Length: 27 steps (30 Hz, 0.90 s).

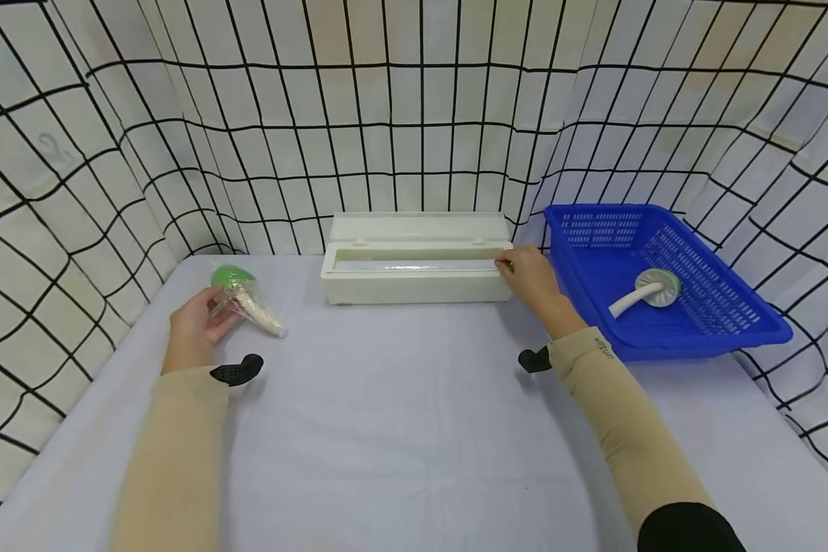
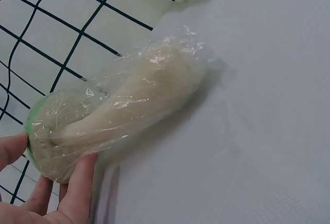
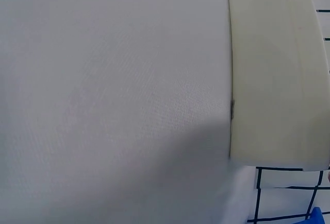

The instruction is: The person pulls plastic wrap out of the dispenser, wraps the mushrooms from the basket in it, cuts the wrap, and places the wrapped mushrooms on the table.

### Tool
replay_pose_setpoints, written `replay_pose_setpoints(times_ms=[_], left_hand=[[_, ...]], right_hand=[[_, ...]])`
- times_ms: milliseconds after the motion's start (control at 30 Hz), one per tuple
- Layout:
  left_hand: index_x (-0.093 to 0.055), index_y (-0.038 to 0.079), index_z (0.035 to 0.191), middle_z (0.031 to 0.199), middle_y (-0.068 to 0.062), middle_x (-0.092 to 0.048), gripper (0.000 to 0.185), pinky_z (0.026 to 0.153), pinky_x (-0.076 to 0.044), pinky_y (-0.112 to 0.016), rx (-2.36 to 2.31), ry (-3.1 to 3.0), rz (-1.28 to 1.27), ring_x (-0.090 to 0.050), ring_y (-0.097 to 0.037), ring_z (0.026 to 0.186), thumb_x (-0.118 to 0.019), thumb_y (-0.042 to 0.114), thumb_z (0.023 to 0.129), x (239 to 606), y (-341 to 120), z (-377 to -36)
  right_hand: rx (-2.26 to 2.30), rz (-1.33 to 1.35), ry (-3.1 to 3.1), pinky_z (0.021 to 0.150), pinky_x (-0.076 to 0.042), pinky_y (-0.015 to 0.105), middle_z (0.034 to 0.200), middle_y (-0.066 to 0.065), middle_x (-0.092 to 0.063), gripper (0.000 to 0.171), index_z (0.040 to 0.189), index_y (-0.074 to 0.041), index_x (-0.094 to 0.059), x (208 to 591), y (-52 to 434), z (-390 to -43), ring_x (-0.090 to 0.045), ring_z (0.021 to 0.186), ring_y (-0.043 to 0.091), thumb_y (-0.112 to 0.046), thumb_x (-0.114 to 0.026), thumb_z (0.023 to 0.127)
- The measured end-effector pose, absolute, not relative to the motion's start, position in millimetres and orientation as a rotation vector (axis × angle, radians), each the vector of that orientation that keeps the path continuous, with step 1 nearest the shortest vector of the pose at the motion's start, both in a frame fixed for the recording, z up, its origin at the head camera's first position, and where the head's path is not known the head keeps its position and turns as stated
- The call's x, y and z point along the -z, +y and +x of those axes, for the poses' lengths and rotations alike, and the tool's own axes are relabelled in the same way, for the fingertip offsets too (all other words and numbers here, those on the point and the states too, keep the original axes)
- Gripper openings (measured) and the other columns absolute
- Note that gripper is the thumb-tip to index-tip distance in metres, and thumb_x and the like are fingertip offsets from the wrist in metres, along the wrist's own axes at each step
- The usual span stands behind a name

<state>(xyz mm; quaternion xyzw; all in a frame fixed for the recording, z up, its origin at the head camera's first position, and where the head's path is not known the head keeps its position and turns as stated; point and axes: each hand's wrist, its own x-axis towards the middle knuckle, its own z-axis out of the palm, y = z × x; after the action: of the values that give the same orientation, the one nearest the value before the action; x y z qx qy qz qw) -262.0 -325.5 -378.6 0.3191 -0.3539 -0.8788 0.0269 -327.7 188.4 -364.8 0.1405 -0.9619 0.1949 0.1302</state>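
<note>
My left hand (image 1: pixel 195 322) holds a toy mushroom (image 1: pixel 255 307) with a green cap and pale stem, wrapped in clear plastic film. In the left wrist view, thumb and fingers grip the cap end of the wrapped mushroom (image 2: pixel 129 105), its stem pointing away. A long white cling film box (image 1: pixel 414 290) stands with its lid tipped up at the back, a roll of clear film (image 1: pixel 414 265) inside. Curled fingers of my right hand (image 1: pixel 533 282) pinch a small green piece at the box's right end. Only the box's side (image 3: pixel 278 80) shows in the right wrist view, without the hand.
A blue plastic basket (image 1: pixel 690 341) stands to the right, holding another green-capped toy mushroom (image 1: pixel 658 288) with a white stem. White cloth covers the table (image 1: pixel 400 429). Black wire grid (image 1: pixel 421 123) rises behind and on both sides.
</note>
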Motion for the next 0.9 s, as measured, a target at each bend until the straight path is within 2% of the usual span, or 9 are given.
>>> replay_pose_setpoints(times_ms=[100,233,333,433,533,633,767,833,900], left_hand=[[-0.056,0.016,0.116,0.124,0.004,-0.045,0.024,0.090,-0.057,-0.034,2.690,-1.180,1.008,-0.061,-0.017,0.097,-0.071,0.010,0.097,378.2,-326.6,-260.4],[-0.055,0.020,0.120,0.122,0.005,-0.049,0.027,0.085,-0.058,-0.029,2.555,-1.374,1.107,-0.062,-0.015,0.096,-0.071,0.019,0.098,374.9,-329.8,-255.3],[-0.052,0.024,0.132,0.125,0.007,-0.050,0.037,0.082,-0.058,-0.025,2.482,-1.489,1.170,-0.061,-0.012,0.100,-0.069,0.023,0.099,370.6,-330.2,-253.2],[-0.043,0.027,0.151,0.137,0.007,-0.048,0.054,0.077,-0.058,-0.023,2.441,-1.552,1.196,-0.059,-0.010,0.104,-0.064,0.023,0.101,367.5,-330.2,-252.4],[-0.033,0.027,0.160,0.149,0.009,-0.041,0.064,0.071,-0.057,-0.021,2.399,-1.586,1.222,-0.057,-0.008,0.102,-0.061,0.024,0.102,365.6,-330.6,-254.2],[-0.049,0.027,0.146,0.149,0.010,-0.042,0.048,0.070,-0.057,-0.020,2.369,-1.606,1.233,-0.057,-0.008,0.099,-0.063,0.022,0.101,366.7,-332.7,-257.4],[-0.056,0.023,0.121,0.122,0.009,-0.056,0.027,0.072,-0.057,-0.020,2.316,-1.651,1.209,-0.060,-0.008,0.094,-0.069,0.019,0.098,370.1,-334.0,-259.8],[-0.057,0.022,0.124,0.109,0.009,-0.055,0.029,0.073,-0.057,-0.020,2.290,-1.673,1.193,-0.060,-0.008,0.092,-0.070,0.019,0.097,371.0,-333.4,-260.1],[-0.058,0.022,0.123,0.109,0.009,-0.055,0.029,0.073,-0.057,-0.020,2.278,-1.682,1.176,-0.060,-0.009,0.093,-0.070,0.019,0.097,371.5,-333.2,-259.9]], right_hand=[[-0.544,0.401,-2.774,0.092,-0.050,0.048,0.111,0.018,-0.072,0.020,0.111,0.001,-0.075,365.3,188.4,-327.2,-0.059,0.107,0.036,-0.013,-0.063,0.104],[-0.545,0.440,-2.740,0.092,-0.050,0.049,0.111,0.019,-0.071,0.019,0.110,0.001,-0.075,368.7,187.3,-329.0,-0.059,0.107,0.036,-0.012,-0.064,0.103],[-0.547,0.460,-2.710,0.090,-0.051,0.049,0.109,0.019,-0.071,0.018,0.109,0.002,-0.075,370.6,188.4,-329.3,-0.060,0.105,0.036,-0.012,-0.065,0.102],[-0.549,0.464,-2.695,0.089,-0.051,0.049,0.106,0.018,-0.071,0.017,0.108,0.001,-0.076,370.4,188.5,-329.3,-0.061,0.103,0.036,-0.011,-0.066,0.101],[-0.555,0.469,-2.695,0.090,-0.051,0.049,0.105,0.018,-0.071,0.017,0.107,0.002,-0.076,370.2,188.1,-329.5,-0.061,0.104,0.036,-0.011,-0.067,0.101],[-0.556,0.467,-2.699,0.091,-0.051,0.049,0.106,0.018,-0.071,0.017,0.107,0.002,-0.076,369.8,187.6,-329.9,-0.061,0.106,0.037,-0.012,-0.066,0.101],[-0.558,0.462,-2.701,0.094,-0.050,0.049,0.107,0.019,-0.071,0.017,0.107,0.002,-0.076,369.0,186.9,-329.3,-0.061,0.108,0.038,-0.011,-0.066,0.101],[-0.558,0.459,-2.702,0.095,-0.050,0.049,0.107,0.019,-0.071,0.017,0.107,0.002,-0.076,368.9,187.1,-328.8,-0.061,0.109,0.038,-0.011,-0.066,0.101],[-0.556,0.457,-2.705,0.095,-0.050,0.049,0.107,0.019,-0.071,0.017,0.107,0.002,-0.076,368.2,187.1,-328.0,-0.061,0.109,0.038,-0.011,-0.066,0.101]])
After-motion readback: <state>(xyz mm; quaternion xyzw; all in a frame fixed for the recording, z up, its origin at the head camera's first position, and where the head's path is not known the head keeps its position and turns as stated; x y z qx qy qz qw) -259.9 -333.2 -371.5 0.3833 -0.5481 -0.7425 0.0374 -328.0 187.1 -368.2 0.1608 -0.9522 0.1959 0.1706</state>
